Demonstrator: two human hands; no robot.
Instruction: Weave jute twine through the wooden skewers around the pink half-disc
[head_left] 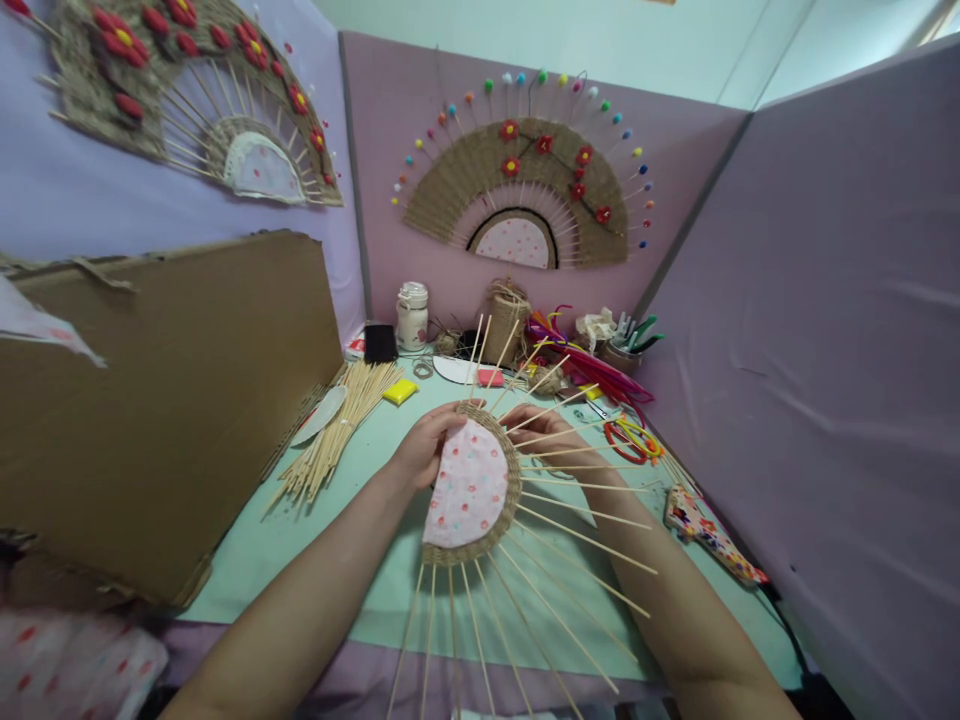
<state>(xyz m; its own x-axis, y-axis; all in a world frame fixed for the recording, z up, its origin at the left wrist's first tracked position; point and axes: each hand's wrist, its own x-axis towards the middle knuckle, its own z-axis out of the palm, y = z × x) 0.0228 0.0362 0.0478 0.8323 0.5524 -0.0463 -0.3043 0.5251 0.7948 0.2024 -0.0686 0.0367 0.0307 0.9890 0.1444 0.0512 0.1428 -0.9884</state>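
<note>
A half-made fan point(472, 490) sits in front of me above the green table top point(352, 520): a pink dotted half-disc edged with woven jute, thin wooden sticks spreading out from it. My left hand point(424, 446) grips its upper left edge, fingers curled on the jute rim. My right hand point(541, 428) lies behind the spreading sticks at the upper right, fingers bent around the rim and sticks. Both forearms reach in from the bottom.
A bundle of loose sticks point(337, 435) lies left beside a big cardboard sheet point(165, 400). At the back stand a white jar point(412, 316), a jute spool point(504, 320), pipe cleaners point(585, 365), scissors point(634, 440) and a patterned glue gun point(709, 535). Finished fans point(525, 190) hang on the walls.
</note>
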